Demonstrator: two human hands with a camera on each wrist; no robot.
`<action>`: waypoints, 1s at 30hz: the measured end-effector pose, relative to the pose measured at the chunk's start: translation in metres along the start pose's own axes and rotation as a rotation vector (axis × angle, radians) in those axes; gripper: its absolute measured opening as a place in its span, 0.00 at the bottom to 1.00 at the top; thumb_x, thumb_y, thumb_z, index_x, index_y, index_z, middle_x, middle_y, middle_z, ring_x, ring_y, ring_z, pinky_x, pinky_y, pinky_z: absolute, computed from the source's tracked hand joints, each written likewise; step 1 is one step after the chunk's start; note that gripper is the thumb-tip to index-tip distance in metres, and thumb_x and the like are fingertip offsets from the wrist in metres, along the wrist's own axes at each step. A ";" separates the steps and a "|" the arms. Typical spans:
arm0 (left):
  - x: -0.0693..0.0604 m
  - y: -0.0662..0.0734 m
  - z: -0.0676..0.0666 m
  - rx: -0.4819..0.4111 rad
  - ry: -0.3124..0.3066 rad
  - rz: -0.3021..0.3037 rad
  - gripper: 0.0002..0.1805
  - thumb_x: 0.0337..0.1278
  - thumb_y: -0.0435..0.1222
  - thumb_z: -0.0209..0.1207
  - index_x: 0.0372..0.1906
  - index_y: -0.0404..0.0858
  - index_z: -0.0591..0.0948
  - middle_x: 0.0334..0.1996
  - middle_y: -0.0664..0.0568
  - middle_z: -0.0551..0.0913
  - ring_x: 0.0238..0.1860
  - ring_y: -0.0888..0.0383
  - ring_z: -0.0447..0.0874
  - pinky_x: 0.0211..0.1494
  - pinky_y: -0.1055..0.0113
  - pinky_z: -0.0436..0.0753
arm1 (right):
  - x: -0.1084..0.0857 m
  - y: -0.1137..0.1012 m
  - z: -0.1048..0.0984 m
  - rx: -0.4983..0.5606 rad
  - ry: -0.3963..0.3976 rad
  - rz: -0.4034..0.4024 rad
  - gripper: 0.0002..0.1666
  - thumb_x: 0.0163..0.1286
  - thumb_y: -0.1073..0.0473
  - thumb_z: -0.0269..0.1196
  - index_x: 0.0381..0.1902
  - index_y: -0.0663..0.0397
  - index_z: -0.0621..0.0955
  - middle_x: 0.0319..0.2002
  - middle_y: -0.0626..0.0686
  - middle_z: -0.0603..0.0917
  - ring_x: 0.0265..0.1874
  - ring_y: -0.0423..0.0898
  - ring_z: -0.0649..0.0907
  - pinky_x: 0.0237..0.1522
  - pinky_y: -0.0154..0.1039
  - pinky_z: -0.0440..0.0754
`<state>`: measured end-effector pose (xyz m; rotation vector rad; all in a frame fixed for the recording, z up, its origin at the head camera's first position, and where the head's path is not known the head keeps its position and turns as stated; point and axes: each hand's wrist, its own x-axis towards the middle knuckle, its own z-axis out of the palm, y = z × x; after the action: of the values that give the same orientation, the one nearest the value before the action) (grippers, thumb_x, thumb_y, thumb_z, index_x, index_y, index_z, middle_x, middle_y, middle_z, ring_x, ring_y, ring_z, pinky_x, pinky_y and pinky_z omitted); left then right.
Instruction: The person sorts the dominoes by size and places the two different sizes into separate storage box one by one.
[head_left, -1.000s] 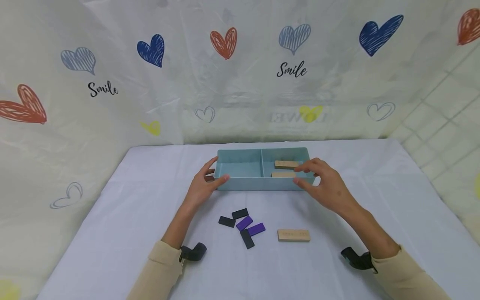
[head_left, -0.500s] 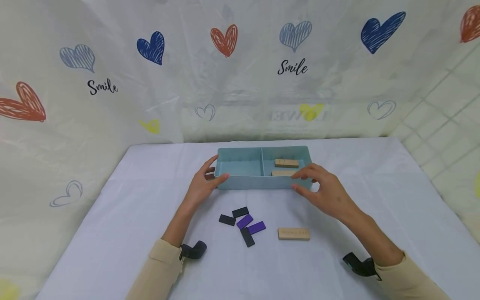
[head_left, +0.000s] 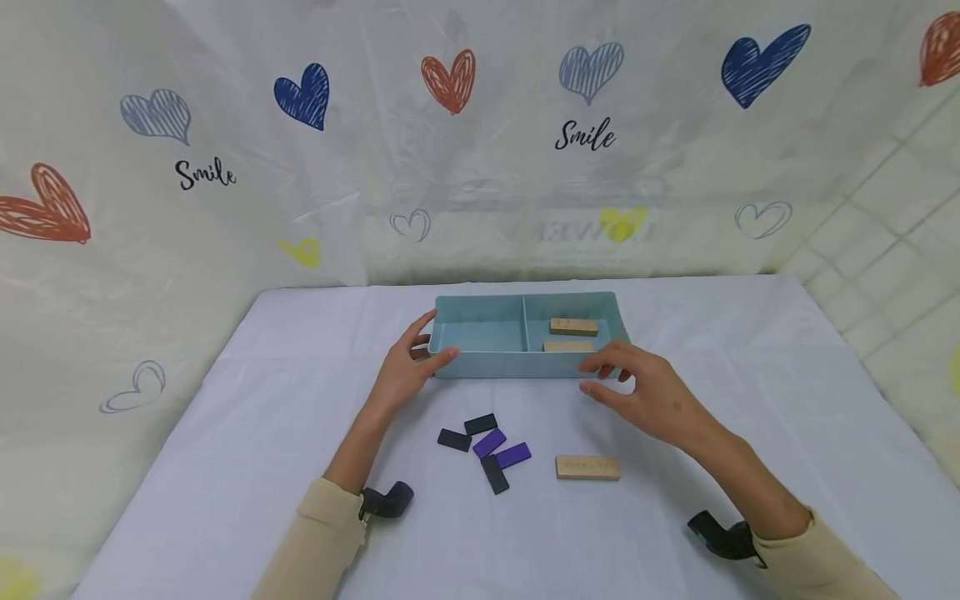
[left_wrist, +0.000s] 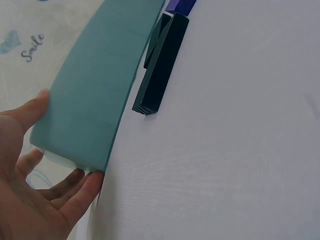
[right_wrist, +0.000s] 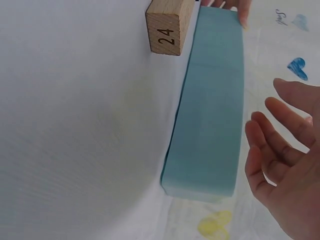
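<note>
A light blue two-compartment box (head_left: 495, 365) stands at the back of the table. My left hand (head_left: 401, 379) grips its left end, thumb at the front rim and fingers round the side; the left wrist view shows the fingers (left_wrist: 82, 197) at the end wall. Two wooden blocks (head_left: 573, 327) lie in the right compartment, while the left one holds nothing. My right hand (head_left: 648, 392) hovers before the box's right front, fingers loosely bent and holding nothing. A third wooden block (head_left: 587, 467) lies on the cloth below it; the right wrist view shows "24" on a wooden block's end (right_wrist: 165, 34).
Between the forearms, black blocks (head_left: 453, 440) and purple blocks (head_left: 513, 455) lie loosely grouped on the white tablecloth (head_left: 262, 467). A sheet printed with hearts (head_left: 480, 183) hangs behind the table. Both wrists carry black cameras (head_left: 388, 500).
My right hand has drawn back from over the right compartment, across the front rim and towards me. The left hand keeps its grip; the box and blocks stay put.
</note>
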<state>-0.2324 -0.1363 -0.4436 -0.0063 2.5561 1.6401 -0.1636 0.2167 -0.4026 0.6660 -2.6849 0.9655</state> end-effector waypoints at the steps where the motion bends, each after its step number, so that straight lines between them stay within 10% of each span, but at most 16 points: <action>1: 0.000 0.000 0.000 0.000 0.000 0.000 0.44 0.59 0.58 0.71 0.78 0.72 0.62 0.73 0.43 0.72 0.72 0.43 0.74 0.64 0.46 0.84 | 0.000 0.000 0.000 0.004 -0.012 -0.002 0.14 0.64 0.61 0.75 0.47 0.43 0.88 0.40 0.45 0.86 0.40 0.44 0.83 0.43 0.38 0.83; 30: -0.001 0.001 -0.001 -0.001 -0.001 0.009 0.44 0.59 0.58 0.70 0.78 0.71 0.62 0.73 0.43 0.73 0.73 0.43 0.74 0.66 0.46 0.83 | -0.012 0.008 -0.006 0.065 -0.245 0.079 0.11 0.67 0.54 0.74 0.45 0.48 0.88 0.38 0.39 0.87 0.37 0.33 0.81 0.40 0.34 0.81</action>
<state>-0.2318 -0.1366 -0.4426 0.0056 2.5578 1.6444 -0.1571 0.2297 -0.4067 0.7410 -2.9229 1.0574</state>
